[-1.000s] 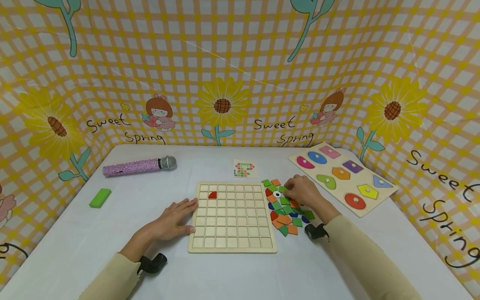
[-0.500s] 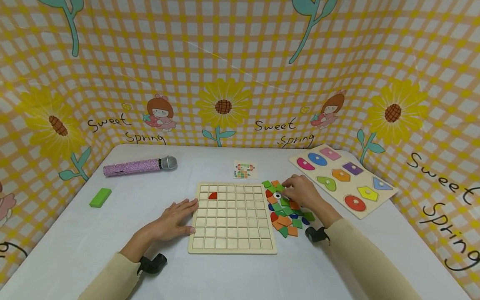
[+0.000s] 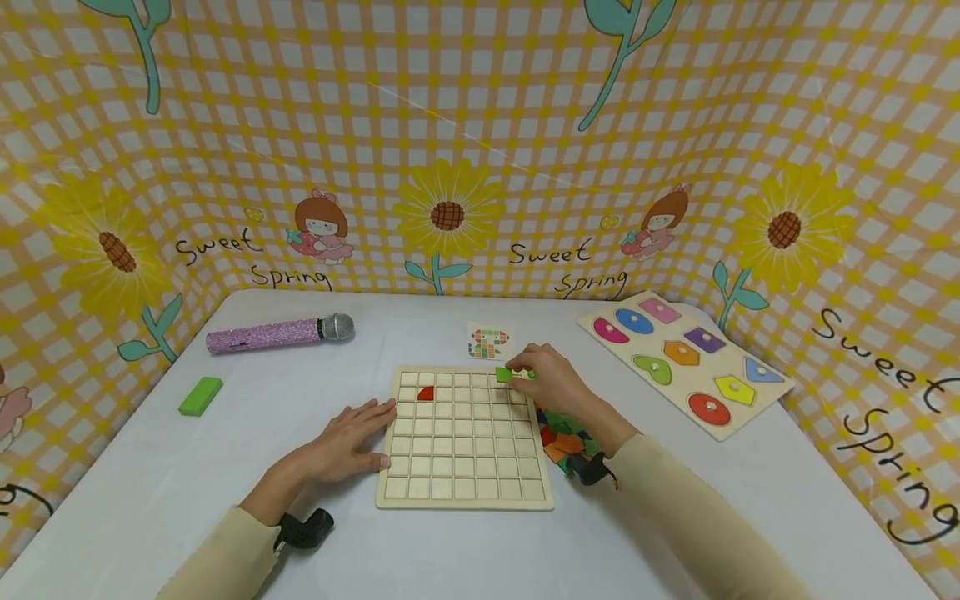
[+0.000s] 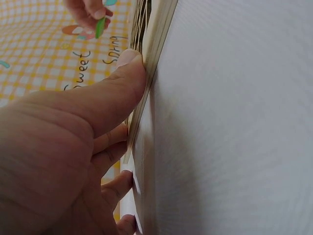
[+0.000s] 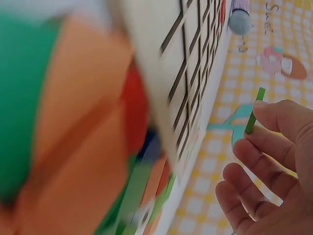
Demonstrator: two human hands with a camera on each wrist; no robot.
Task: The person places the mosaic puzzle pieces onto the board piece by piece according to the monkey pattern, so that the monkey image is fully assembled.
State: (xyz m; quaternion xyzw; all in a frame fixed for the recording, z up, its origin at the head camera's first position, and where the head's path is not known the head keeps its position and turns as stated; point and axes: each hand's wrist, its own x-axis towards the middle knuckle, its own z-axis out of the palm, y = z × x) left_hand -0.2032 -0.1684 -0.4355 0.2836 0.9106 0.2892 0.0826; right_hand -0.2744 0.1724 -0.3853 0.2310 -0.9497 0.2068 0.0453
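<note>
Between thumb and index finger, my right hand (image 3: 557,387) pinches a thin green tile (image 5: 255,111), held above the back right corner of the wooden grid board (image 3: 465,504). The hand's other fingers are loosely bent in the right wrist view. My left hand (image 3: 341,443) rests at the board's left side, thumb (image 4: 128,73) against the rim and the fingers stretched along it. A red quarter-circle tile (image 3: 426,393) lies in a cell near the back left of the grid. Partly hidden under my right arm is a pile of orange, green, red and blue tiles (image 3: 567,442).
A small pattern card (image 3: 489,340) lies behind the board. A glittery pink microphone (image 3: 270,335) and a green block (image 3: 200,396) are at the left. At the right sits a shape puzzle (image 3: 693,367) with knobbed pieces. Patterned cloth (image 3: 442,108) hangs around the table.
My right hand has lifted a green tile from the pile and carried it left, over the board's back right corner. The left hand has stayed in place.
</note>
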